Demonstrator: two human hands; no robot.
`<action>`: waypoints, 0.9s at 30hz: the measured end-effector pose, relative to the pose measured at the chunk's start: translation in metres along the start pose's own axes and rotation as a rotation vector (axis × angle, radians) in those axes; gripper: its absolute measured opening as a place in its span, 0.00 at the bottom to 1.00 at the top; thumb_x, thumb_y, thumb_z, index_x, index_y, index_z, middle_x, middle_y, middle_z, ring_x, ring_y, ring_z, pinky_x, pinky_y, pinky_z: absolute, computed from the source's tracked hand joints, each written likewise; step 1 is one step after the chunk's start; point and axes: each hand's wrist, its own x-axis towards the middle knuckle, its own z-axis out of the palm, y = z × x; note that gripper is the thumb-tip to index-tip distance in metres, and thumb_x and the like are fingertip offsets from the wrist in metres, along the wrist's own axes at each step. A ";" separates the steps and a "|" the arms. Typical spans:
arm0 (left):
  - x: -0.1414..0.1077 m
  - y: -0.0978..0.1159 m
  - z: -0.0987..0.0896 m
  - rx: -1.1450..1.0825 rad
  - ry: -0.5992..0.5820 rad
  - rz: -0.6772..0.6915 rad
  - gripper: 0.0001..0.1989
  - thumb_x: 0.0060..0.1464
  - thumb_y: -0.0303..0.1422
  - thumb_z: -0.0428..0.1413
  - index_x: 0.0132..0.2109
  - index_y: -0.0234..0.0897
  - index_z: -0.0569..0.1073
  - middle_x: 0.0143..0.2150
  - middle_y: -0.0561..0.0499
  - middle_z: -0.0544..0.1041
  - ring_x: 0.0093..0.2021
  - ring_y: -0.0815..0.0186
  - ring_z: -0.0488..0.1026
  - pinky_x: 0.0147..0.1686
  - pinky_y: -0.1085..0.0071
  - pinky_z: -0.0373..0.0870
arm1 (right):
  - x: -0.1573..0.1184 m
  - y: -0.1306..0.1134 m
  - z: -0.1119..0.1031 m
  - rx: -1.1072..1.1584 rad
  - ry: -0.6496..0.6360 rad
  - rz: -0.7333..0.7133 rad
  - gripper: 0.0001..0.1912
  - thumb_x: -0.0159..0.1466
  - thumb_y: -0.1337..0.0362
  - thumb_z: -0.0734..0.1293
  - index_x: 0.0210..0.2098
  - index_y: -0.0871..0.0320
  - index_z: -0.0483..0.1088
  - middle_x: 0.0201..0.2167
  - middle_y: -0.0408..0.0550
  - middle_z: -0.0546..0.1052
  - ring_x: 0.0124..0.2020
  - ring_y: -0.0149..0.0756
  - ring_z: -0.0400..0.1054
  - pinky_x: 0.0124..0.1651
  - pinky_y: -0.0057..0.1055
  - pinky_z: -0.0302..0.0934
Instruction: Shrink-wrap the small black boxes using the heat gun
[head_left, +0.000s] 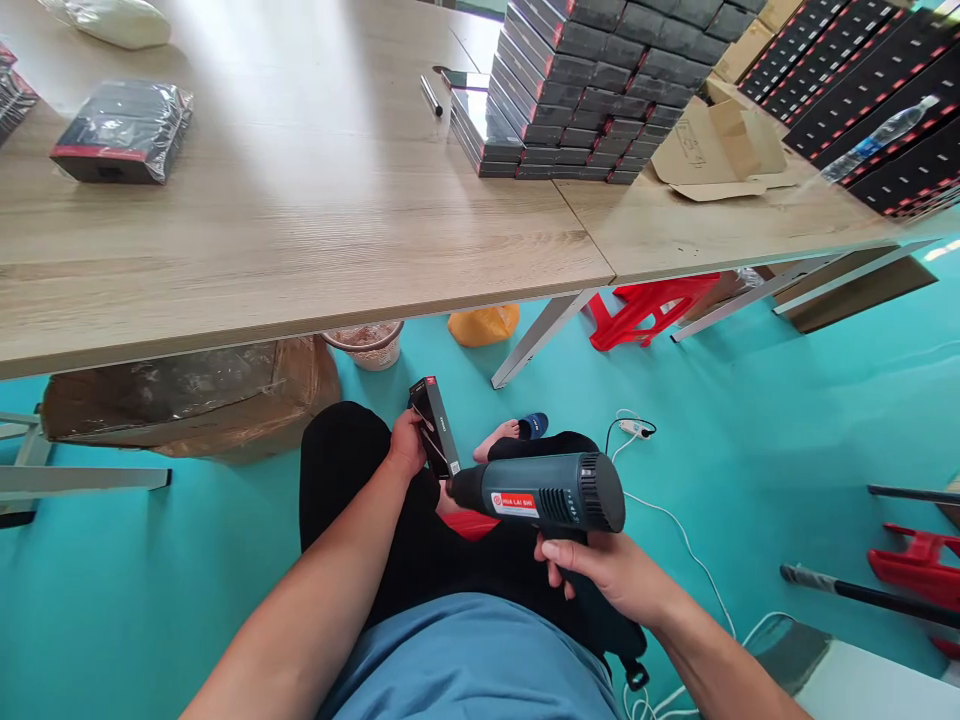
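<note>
My left hand (409, 443) is closed around the side of a small black box (436, 428), held tilted above my lap. My right hand (592, 565) grips the handle of a dark teal heat gun (547, 492) with a red and white label. The gun's nozzle points left, close to the lower end of the box. Whether nozzle and box touch I cannot tell. Both hands are below the table's front edge, over my legs.
On the wooden table (300, 230) stand a tall stack of black boxes (592, 100), a wrapped bundle (124, 130) and an opened carton (720, 150). Underneath are a large carton (195, 400), a waste bin (371, 345) and a red stool (649, 305). A white cable (682, 535) crosses the floor.
</note>
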 end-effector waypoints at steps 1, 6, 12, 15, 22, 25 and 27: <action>-0.001 0.000 0.001 0.002 0.001 0.017 0.09 0.47 0.37 0.57 0.34 0.37 0.73 0.21 0.52 0.72 0.20 0.64 0.70 0.21 0.70 0.67 | -0.001 -0.001 -0.001 0.009 0.045 -0.016 0.20 0.56 0.47 0.75 0.34 0.59 0.78 0.26 0.47 0.77 0.28 0.38 0.69 0.32 0.35 0.67; -0.011 0.003 0.007 0.047 0.015 0.096 0.22 0.54 0.52 0.60 0.42 0.36 0.74 0.30 0.51 0.77 0.26 0.65 0.74 0.23 0.71 0.68 | -0.012 -0.003 -0.017 0.241 0.151 -0.036 0.23 0.57 0.50 0.76 0.46 0.58 0.78 0.36 0.50 0.80 0.31 0.38 0.73 0.31 0.33 0.68; -0.023 0.012 0.007 -0.041 -0.291 -0.107 0.24 0.56 0.47 0.57 0.52 0.33 0.73 0.42 0.41 0.80 0.37 0.57 0.79 0.25 0.69 0.72 | -0.002 0.015 -0.022 0.580 0.178 0.034 0.20 0.54 0.54 0.78 0.41 0.59 0.79 0.32 0.49 0.79 0.28 0.34 0.70 0.27 0.27 0.66; -0.029 0.015 0.005 -0.043 -0.461 -0.243 0.28 0.58 0.47 0.52 0.55 0.28 0.73 0.46 0.35 0.80 0.41 0.54 0.80 0.33 0.64 0.77 | 0.013 0.024 -0.020 0.736 0.189 0.015 0.17 0.54 0.55 0.77 0.39 0.58 0.79 0.32 0.47 0.78 0.27 0.32 0.69 0.26 0.26 0.65; -0.032 0.012 -0.001 0.052 -0.524 -0.293 0.31 0.59 0.47 0.52 0.58 0.26 0.74 0.51 0.31 0.80 0.45 0.51 0.81 0.41 0.59 0.78 | 0.032 0.023 -0.022 0.884 0.174 -0.013 0.11 0.58 0.59 0.73 0.39 0.56 0.78 0.32 0.46 0.76 0.27 0.31 0.67 0.26 0.25 0.67; -0.027 0.010 -0.006 0.090 -0.550 -0.338 0.31 0.59 0.48 0.53 0.57 0.25 0.75 0.50 0.30 0.81 0.44 0.50 0.81 0.40 0.59 0.78 | 0.034 0.020 -0.023 0.893 0.171 -0.010 0.11 0.58 0.59 0.73 0.38 0.57 0.78 0.31 0.47 0.76 0.27 0.32 0.68 0.26 0.25 0.67; -0.024 0.009 -0.008 0.111 -0.565 -0.366 0.30 0.59 0.48 0.54 0.57 0.25 0.76 0.49 0.30 0.81 0.43 0.49 0.81 0.39 0.59 0.78 | 0.034 0.019 -0.023 0.926 0.173 0.001 0.10 0.58 0.60 0.73 0.39 0.57 0.78 0.32 0.46 0.76 0.27 0.31 0.68 0.26 0.24 0.66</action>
